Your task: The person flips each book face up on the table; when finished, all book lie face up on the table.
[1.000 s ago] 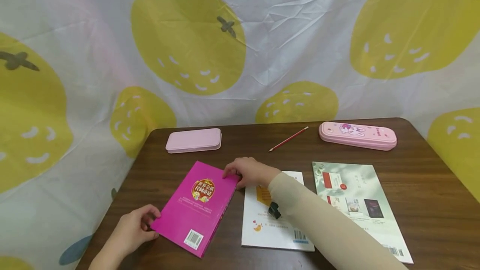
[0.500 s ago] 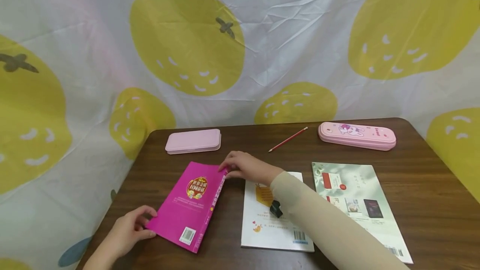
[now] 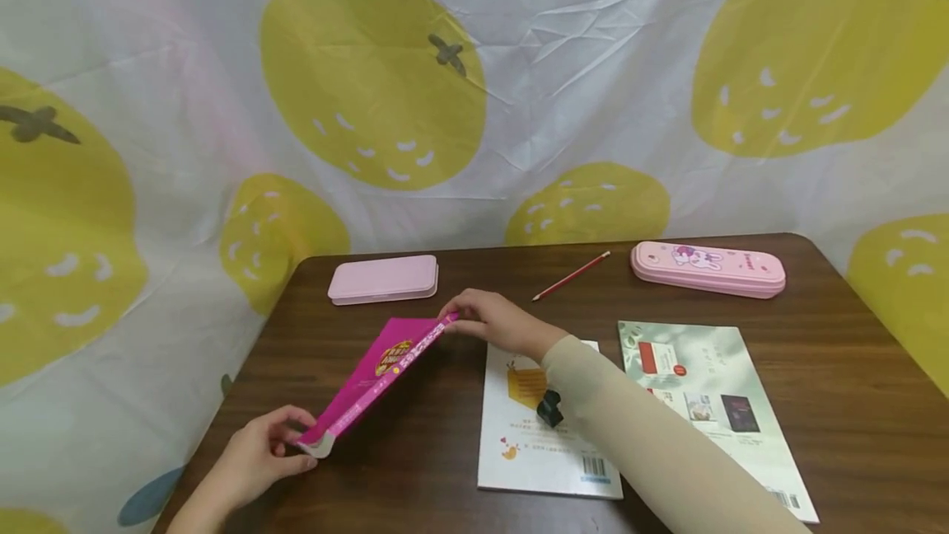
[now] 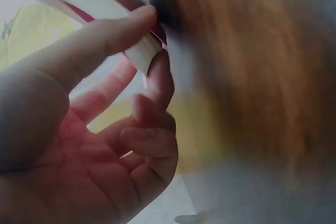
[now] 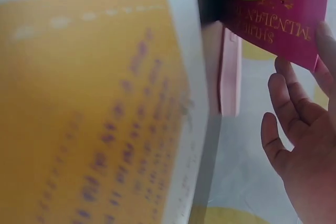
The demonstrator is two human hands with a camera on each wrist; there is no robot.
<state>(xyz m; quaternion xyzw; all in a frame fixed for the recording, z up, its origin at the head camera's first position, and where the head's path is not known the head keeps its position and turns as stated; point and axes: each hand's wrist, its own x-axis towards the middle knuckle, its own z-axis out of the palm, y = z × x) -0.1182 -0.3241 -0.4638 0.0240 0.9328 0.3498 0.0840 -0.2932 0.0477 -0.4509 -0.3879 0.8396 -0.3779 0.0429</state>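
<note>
A magenta paperback book (image 3: 371,392) stands tilted over the table, its printed spine raised toward the right in the head view. The left hand (image 3: 248,453) pinches its near corner; in the left wrist view the thumb (image 4: 113,38) lies over the white page edges (image 4: 143,56), with the index finger beneath. At the far end of the spine, the right hand (image 3: 507,326) grips between thumb and fingers. The right wrist view shows the book's other cover (image 5: 278,30) with gold lettering, several fingers of that hand spread below it.
A white book (image 3: 519,443) lies under the right forearm, and a pale green book (image 3: 708,369) lies right of it. Toward the back of the brown table (image 3: 415,484) are a pink case (image 3: 383,278), a red pencil (image 3: 571,276) and a pink rabbit-print pencil case (image 3: 708,269).
The magenta book has gone from lying nearly flat to tilted, its spine side lifting up and over to the left. Both hands have kept hold of it; the right hand has risen slightly.
</note>
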